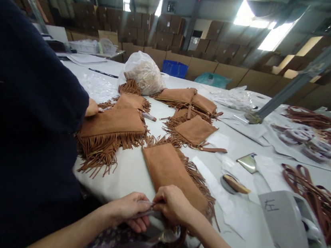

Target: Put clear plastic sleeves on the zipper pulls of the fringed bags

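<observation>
A brown suede fringed pouch [168, 168] lies on the white table [129, 172] right in front of me, its near end at the table's edge. My left hand [129, 210] and my right hand [173, 204] meet at that end, both with fingers pinched on a thin transparent piece [146, 208] that may be plastic wrap or a small tool. My right hand also rests on the pouch's near edge. A brown strap and a metal clasp [166, 236] hang below my hands.
A person in a dark top [21, 122] fills the left, one hand [91, 107] on a stack of fringed pouches [113, 123]. More pouches [195, 129] lie mid-table, with a plastic bag [144, 73], brown straps [316, 199], a grey tape dispenser [286, 223] and a metal scraper [247, 161].
</observation>
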`<action>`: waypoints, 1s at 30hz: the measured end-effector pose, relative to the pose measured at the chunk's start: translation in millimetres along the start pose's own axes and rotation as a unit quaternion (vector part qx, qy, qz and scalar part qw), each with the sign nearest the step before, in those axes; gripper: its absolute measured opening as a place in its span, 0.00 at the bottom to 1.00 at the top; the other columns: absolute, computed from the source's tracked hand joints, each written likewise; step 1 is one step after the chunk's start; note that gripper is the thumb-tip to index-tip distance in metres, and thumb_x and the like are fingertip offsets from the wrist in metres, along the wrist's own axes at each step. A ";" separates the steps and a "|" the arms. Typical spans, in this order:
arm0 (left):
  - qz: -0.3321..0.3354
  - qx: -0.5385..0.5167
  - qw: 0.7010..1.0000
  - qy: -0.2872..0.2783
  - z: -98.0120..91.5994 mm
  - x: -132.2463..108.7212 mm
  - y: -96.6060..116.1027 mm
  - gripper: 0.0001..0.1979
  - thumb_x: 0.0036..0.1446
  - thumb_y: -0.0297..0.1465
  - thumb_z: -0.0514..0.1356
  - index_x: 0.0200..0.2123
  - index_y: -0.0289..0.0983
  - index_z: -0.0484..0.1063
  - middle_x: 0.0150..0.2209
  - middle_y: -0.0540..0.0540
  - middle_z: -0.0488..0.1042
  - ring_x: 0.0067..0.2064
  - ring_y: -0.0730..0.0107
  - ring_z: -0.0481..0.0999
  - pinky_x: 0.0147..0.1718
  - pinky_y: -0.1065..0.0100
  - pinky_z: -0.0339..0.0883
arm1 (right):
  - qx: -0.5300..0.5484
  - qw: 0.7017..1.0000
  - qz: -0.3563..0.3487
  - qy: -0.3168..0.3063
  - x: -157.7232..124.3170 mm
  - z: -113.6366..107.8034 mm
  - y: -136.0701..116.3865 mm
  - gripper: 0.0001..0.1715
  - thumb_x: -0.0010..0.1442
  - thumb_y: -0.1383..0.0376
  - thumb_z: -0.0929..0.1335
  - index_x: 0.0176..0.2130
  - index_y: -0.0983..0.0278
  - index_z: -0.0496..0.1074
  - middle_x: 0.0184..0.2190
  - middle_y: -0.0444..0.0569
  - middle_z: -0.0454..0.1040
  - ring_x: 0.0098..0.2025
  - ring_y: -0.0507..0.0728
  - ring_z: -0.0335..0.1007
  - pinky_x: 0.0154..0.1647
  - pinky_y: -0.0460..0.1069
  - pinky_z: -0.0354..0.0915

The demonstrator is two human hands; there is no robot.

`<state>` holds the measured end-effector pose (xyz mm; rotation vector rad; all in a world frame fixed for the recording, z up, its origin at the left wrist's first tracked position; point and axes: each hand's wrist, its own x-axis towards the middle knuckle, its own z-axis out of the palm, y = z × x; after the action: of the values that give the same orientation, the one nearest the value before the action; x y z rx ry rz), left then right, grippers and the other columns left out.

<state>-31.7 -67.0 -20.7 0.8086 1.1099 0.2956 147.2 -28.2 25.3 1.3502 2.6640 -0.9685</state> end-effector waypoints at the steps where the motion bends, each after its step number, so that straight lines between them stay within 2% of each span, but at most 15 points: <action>1: -0.009 -0.010 1.000 -0.008 -0.1 0.7 -0.9 0.22 0.46 0.47 0.60 0.35 0.36 0.63 0.24 0.45 0.76 0.22 0.71 0.73 0.21 0.73 0.62 | -0.002 1.000 -0.002 0.001 0.1 0.4 0.7 0.09 0.49 0.64 0.69 0.31 0.59 0.80 0.28 0.45 0.79 0.29 0.54 0.71 0.28 0.44 0.58; 3: -0.007 -0.022 1.000 -0.008 0.2 2.3 -2.8 0.19 0.45 0.44 0.59 0.32 0.34 0.66 0.23 0.44 0.76 0.18 0.75 0.67 0.17 0.76 0.55 | -0.006 1.000 -0.004 0.004 0.2 1.3 1.8 0.09 0.49 0.65 0.69 0.32 0.58 0.80 0.28 0.45 0.79 0.30 0.54 0.72 0.28 0.44 0.58; 6: 0.022 -0.027 0.999 0.030 2.7 4.4 -5.1 0.14 0.41 0.39 0.60 0.27 0.33 0.69 0.20 0.48 0.73 0.16 0.80 0.60 0.16 0.76 0.49 | -0.001 1.000 -0.004 0.000 0.0 1.2 1.1 0.10 0.49 0.65 0.69 0.32 0.57 0.80 0.28 0.45 0.80 0.31 0.54 0.72 0.29 0.44 0.58; 11: 0.056 0.001 0.995 0.082 6.2 5.8 -8.4 0.09 0.40 0.33 0.59 0.26 0.32 0.69 0.20 0.49 0.73 0.19 0.77 0.64 0.19 0.75 0.52 | -0.026 1.000 -0.002 -0.006 -2.0 -3.2 -6.9 0.14 0.49 0.67 0.67 0.36 0.57 0.79 0.30 0.46 0.80 0.33 0.56 0.74 0.29 0.44 0.59; 15: 0.087 0.051 0.990 0.094 3.0 1.6 -7.1 0.12 0.37 0.28 0.61 0.30 0.34 0.68 0.21 0.54 0.70 0.21 0.75 0.66 0.21 0.74 0.54 | -0.048 0.999 0.004 -0.008 -0.6 -1.8 -9.1 0.11 0.48 0.66 0.67 0.31 0.58 0.80 0.27 0.47 0.79 0.29 0.56 0.73 0.26 0.45 0.57; 18: 0.164 0.195 0.958 0.134 3.2 -4.2 -3.6 0.16 0.38 0.26 0.63 0.35 0.37 0.69 0.25 0.54 0.72 0.27 0.71 0.69 0.25 0.73 0.56 | -0.044 0.999 0.005 0.008 1.7 3.6 -5.8 0.10 0.48 0.67 0.68 0.31 0.57 0.80 0.27 0.46 0.79 0.29 0.56 0.72 0.27 0.45 0.56; 20: 0.207 0.286 0.922 0.162 6.2 -7.2 -3.5 0.08 0.45 0.27 0.61 0.33 0.38 0.70 0.27 0.52 0.73 0.30 0.69 0.71 0.28 0.72 0.56 | -0.046 0.999 -0.001 0.024 2.0 7.7 -2.6 0.08 0.48 0.66 0.69 0.30 0.58 0.79 0.26 0.46 0.78 0.29 0.55 0.71 0.27 0.45 0.56; 21: 0.222 0.318 0.906 0.169 8.1 -8.1 -4.5 0.04 0.49 0.27 0.58 0.31 0.37 0.70 0.27 0.50 0.74 0.31 0.68 0.72 0.29 0.71 0.56 | -0.045 0.998 -0.008 0.035 1.4 9.9 -0.9 0.07 0.49 0.66 0.69 0.29 0.58 0.79 0.25 0.45 0.78 0.29 0.55 0.70 0.28 0.45 0.56; 24: 0.247 0.353 0.885 0.177 13.7 -7.3 -9.5 0.07 0.56 0.27 0.51 0.31 0.37 0.68 0.27 0.48 0.73 0.30 0.68 0.71 0.28 0.70 0.53 | -0.035 0.995 -0.042 0.078 -3.6 18.3 4.6 0.07 0.53 0.63 0.69 0.26 0.59 0.77 0.26 0.45 0.74 0.30 0.53 0.68 0.28 0.44 0.55; 25: 0.251 0.337 0.889 0.181 15.0 -5.8 -10.9 0.07 0.56 0.27 0.51 0.31 0.37 0.68 0.27 0.48 0.73 0.30 0.68 0.70 0.28 0.70 0.53 | -0.033 0.994 -0.053 0.092 -6.2 22.1 6.6 0.08 0.54 0.64 0.68 0.26 0.59 0.77 0.26 0.45 0.73 0.30 0.52 0.67 0.28 0.44 0.55; 27: 0.222 0.241 0.925 0.190 16.8 -1.6 -12.5 0.05 0.53 0.25 0.53 0.27 0.36 0.67 0.24 0.49 0.71 0.29 0.71 0.68 0.28 0.71 0.53 | -0.043 0.990 -0.076 0.111 -12.1 31.2 10.3 0.08 0.55 0.67 0.67 0.27 0.60 0.76 0.27 0.44 0.71 0.31 0.52 0.65 0.28 0.44 0.54; 30: 0.114 0.063 0.977 0.166 17.1 4.9 -12.5 0.03 0.45 0.23 0.54 0.24 0.36 0.64 0.18 0.53 0.65 0.20 0.77 0.60 0.20 0.73 0.48 | -0.089 0.981 -0.120 0.123 -21.9 44.3 14.1 0.07 0.57 0.68 0.66 0.33 0.61 0.75 0.29 0.46 0.70 0.32 0.53 0.63 0.31 0.46 0.55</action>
<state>-16.6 -80.1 -29.4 1.0278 1.3601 0.5730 159.6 -61.1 -12.0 1.2024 3.0670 -0.5861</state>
